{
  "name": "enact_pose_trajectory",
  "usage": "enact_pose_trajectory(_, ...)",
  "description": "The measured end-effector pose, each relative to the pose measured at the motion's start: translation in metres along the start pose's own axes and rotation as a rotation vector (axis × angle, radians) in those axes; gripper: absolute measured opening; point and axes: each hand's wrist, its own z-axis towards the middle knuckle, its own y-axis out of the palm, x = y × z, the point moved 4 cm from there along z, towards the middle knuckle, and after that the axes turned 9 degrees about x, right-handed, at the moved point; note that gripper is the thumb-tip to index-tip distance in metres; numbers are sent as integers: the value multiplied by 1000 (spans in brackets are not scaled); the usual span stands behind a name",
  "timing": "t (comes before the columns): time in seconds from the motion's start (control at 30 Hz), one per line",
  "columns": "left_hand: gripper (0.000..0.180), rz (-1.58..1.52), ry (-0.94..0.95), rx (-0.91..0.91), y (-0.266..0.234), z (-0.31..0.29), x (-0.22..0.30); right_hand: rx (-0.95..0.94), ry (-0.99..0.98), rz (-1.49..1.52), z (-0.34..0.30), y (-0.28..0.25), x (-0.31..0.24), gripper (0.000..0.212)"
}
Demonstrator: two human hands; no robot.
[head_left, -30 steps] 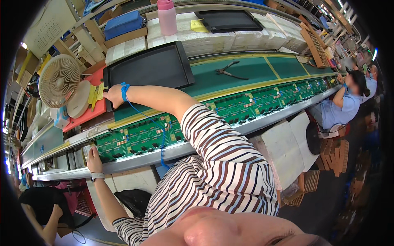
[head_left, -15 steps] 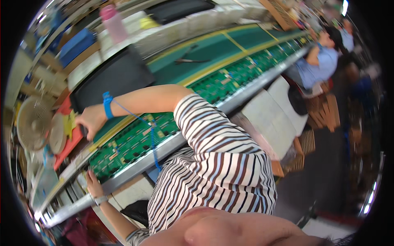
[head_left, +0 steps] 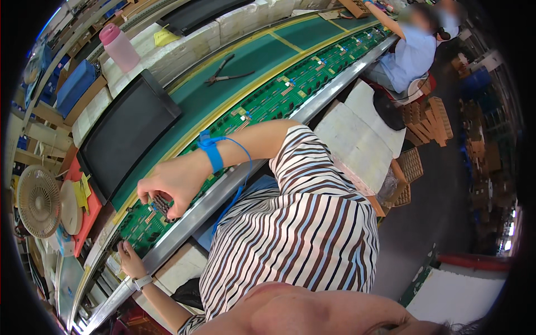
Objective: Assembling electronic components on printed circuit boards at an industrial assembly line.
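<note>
My right hand (head_left: pixel 177 180), with a blue strap and coiled cord at its wrist, is over the left part of a row of green circuit boards (head_left: pixel 259 109). Its thumb and fingers pinch a dark, ridged block (head_left: pixel 162 205), partly hidden by the fingers, just above or touching the board; I cannot tell which. My left hand (head_left: pixel 131 261), wearing a light watch, is at the left end of the boards beside the metal rail (head_left: pixel 209 207). Its fingers stretch upward, slightly apart, against the board's end, and nothing shows in them.
Beyond the boards, pliers (head_left: pixel 226 73) lie spread on the green belt (head_left: pixel 195 95), near a black tray (head_left: pixel 131 137). A pink bottle (head_left: pixel 119 49) stands behind. At left are a fan (head_left: pixel 39 201) and a red bin (head_left: pixel 89 218). Another person (head_left: pixel 410 58) sits farther along the line.
My right hand has come from beside the red bin back over the boards, toward me and to the right, with the dark block in its fingers. My left hand stays at the board's end.
</note>
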Motion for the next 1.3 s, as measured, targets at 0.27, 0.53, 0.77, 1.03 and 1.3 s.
enact_pose_trajectory(0.27,49,-112,27,-34,2,-12,65,109,133,44,-14,-12,19,52)
enact_pose_trajectory(0.53,78,-389,213,-21,-51,-38,154,137,293,145,-15,6,49,49)
enact_pose_trajectory(0.77,64,-405,559,70,-27,-68,257,235,275,190,-35,-3,50,44)
enact_pose_trajectory(1.03,39,-325,549,101,1,-68,293,303,332,124,-49,-22,54,42)
enact_pose_trajectory(1.3,35,-496,543,180,-5,-52,303,447,266,-71,-49,-36,47,45)
